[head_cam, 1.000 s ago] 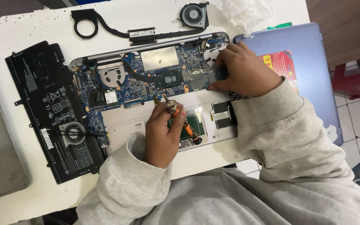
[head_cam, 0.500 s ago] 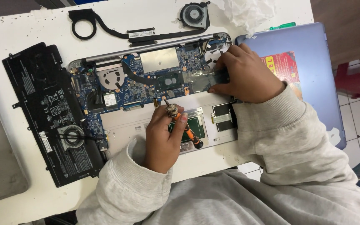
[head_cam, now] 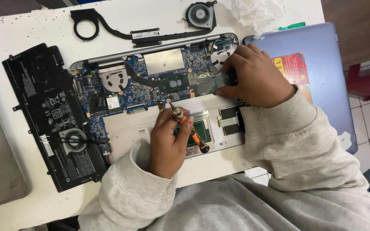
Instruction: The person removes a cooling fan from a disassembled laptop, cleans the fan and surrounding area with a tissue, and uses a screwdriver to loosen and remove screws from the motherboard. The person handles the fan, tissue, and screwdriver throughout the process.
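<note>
An opened laptop chassis (head_cam: 129,128) lies on the white table with its blue motherboard (head_cam: 146,92) exposed. My left hand (head_cam: 168,143) grips an orange and black screwdriver (head_cam: 195,139). The tool is tilted and its tip rests at the lower edge of the motherboard near the middle. My right hand (head_cam: 258,77) lies flat on the right end of the board, fingers pressing on a dark part there. Both sleeves are light grey.
A black battery pack (head_cam: 43,107) lies left of the chassis with a small fan (head_cam: 74,139) on it. A heat pipe (head_cam: 108,28), another fan (head_cam: 200,15) and crumpled tissue (head_cam: 258,13) lie at the back. A lilac laptop cover (head_cam: 326,72) sits right, a red stool (head_cam: 369,77) beyond.
Both hands stay where they were, the screwdriver tip still at the same spot on the board. Only the view has shifted slightly.
</note>
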